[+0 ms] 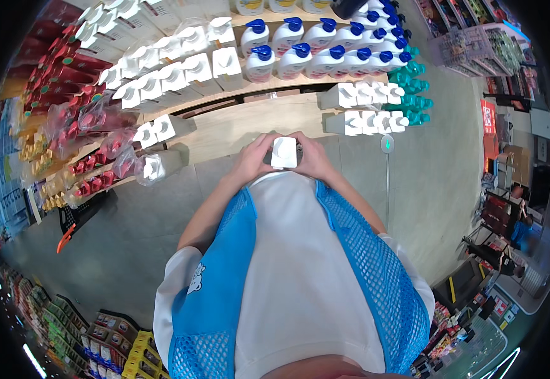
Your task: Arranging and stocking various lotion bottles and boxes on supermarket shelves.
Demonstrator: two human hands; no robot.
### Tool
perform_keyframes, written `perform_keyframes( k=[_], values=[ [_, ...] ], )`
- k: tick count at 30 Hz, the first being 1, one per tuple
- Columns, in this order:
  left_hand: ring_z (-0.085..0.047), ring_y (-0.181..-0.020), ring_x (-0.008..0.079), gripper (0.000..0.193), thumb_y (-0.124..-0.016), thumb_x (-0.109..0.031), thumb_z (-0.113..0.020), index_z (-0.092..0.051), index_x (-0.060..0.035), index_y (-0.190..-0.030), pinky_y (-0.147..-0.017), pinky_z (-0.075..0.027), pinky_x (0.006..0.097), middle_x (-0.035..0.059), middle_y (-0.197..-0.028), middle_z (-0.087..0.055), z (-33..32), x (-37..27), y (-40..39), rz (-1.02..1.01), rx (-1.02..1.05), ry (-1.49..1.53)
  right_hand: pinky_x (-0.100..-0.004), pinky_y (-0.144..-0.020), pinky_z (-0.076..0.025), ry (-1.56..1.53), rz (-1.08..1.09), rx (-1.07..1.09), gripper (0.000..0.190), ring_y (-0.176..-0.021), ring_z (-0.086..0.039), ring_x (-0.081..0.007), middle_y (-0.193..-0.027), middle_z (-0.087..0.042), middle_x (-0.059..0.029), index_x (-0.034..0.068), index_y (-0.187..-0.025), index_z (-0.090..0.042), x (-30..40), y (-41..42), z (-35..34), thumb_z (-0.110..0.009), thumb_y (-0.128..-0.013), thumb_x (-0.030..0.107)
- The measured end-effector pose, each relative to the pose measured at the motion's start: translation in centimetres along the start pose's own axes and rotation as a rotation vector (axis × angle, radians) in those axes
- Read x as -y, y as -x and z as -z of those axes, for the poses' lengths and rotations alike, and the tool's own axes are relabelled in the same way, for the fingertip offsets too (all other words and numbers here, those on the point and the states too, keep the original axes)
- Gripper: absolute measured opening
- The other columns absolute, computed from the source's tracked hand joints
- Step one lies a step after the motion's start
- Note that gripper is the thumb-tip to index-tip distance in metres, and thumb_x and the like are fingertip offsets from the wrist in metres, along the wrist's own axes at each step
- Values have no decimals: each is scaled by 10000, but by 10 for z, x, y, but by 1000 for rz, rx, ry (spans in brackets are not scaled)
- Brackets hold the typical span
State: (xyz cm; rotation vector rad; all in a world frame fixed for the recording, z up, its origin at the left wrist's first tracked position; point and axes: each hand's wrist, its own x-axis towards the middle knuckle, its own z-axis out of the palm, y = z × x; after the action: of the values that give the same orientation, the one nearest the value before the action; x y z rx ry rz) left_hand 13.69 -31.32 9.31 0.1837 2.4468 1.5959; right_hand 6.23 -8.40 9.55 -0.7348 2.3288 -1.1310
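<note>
Both hands hold one white box-shaped pack (284,152) upright in front of my chest, its pale top facing the camera. My left hand (307,154) grips its right side in the picture, and my right hand (259,156) its left side. Just beyond the hands lies the edge of a pale wooden display shelf (256,118). White packs (161,130) stand on it to the left, and rows of white packs (365,122) to the right. Behind are white pump bottles with blue heads (259,64) and more white packs (194,71).
Red bottles (99,177), some under clear plastic film, fill the left shelves. Green bottles (417,104) stand at the display's right end. A round floor sign (387,143) with a green arrow is at the right. A black basket (78,213) sits lower left. People are at the far right.
</note>
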Motion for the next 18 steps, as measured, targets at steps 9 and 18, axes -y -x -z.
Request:
perform_keyframes(
  k=[9,18],
  values=[
    [-736,-1108,391,848,-724,-162,-945,-524,-121,-1459,-912,-601,480,187,-1224,-729,-41,-4,-49,53,-34,-81,-463,-919,-597,-31,-26,21,746,-1087,-735,-389,-1156,-753,-159,121,-1304,-590,-47,-8,36,-952,-655,191],
    [-753,-1039,438,832,-724,-46,-918,-460,-128,-1414,-868,-614,515,229,-1114,-758,-83,31,-94,243,26,-53,-479,-914,-593,-70,9,51,752,-1132,-711,-414,-1216,-732,-177,129,-1347,-559,-116,-21,39,-927,-691,138]
  ],
)
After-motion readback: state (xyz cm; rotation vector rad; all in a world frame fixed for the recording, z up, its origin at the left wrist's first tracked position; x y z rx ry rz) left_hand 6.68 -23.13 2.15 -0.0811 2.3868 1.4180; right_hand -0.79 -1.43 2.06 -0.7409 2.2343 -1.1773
